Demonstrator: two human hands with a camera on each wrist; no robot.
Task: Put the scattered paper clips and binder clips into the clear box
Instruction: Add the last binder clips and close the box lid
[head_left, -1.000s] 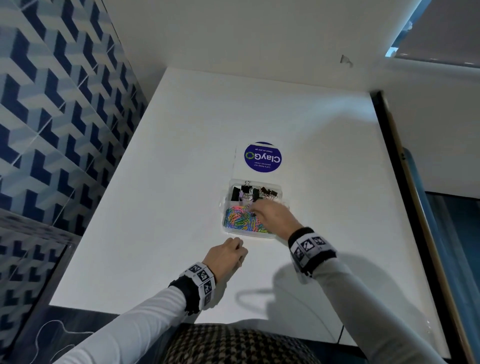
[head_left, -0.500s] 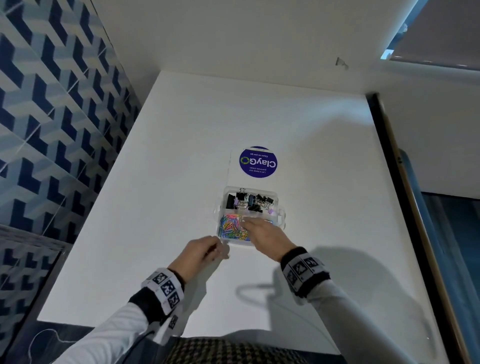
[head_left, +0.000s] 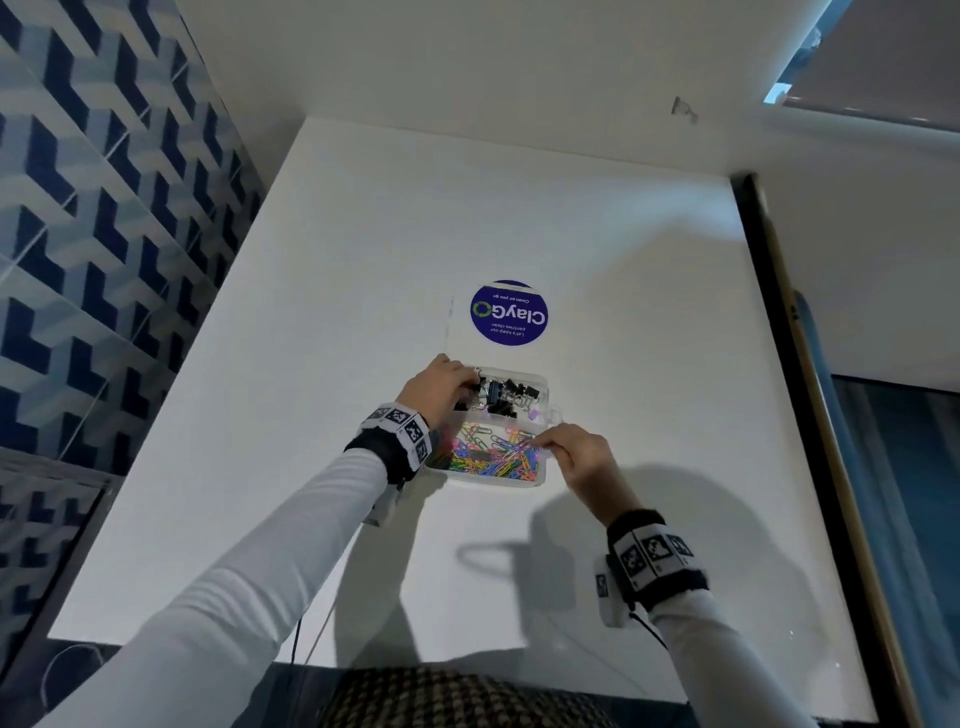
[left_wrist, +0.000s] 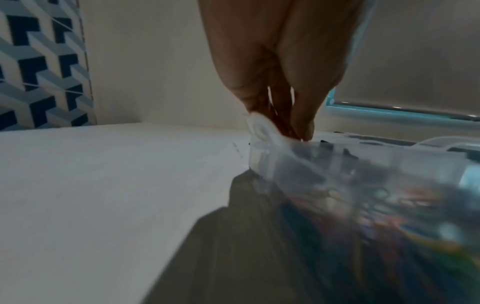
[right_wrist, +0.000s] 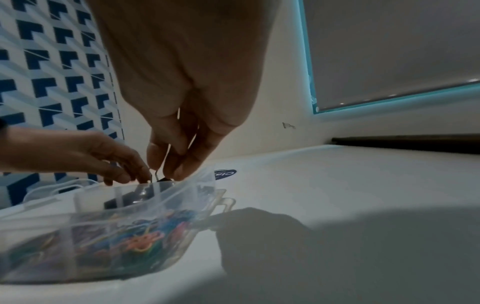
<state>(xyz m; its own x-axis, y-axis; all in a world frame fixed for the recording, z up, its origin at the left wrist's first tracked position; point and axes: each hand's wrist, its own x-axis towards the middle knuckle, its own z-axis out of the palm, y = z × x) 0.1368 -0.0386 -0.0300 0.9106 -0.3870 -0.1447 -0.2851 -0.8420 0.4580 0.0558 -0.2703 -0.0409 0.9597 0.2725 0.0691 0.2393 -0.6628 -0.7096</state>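
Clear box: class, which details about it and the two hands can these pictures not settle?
- Head view: the left hand covers the clear box at its far-left corner, hiding what its fingers touch.
- Left wrist view: blur smears the paper clips; none countable.
- Right wrist view: fingertips of the right hand overlap dark binder clips; a pinch cannot be confirmed.

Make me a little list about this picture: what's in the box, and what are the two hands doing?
Box: clear box, open, on white table
Far part: black binder clips
Near part: colourful paper clips
Left hand: pinches box's far left corner
Right hand: fingertips over paper clips; holding anything unclear
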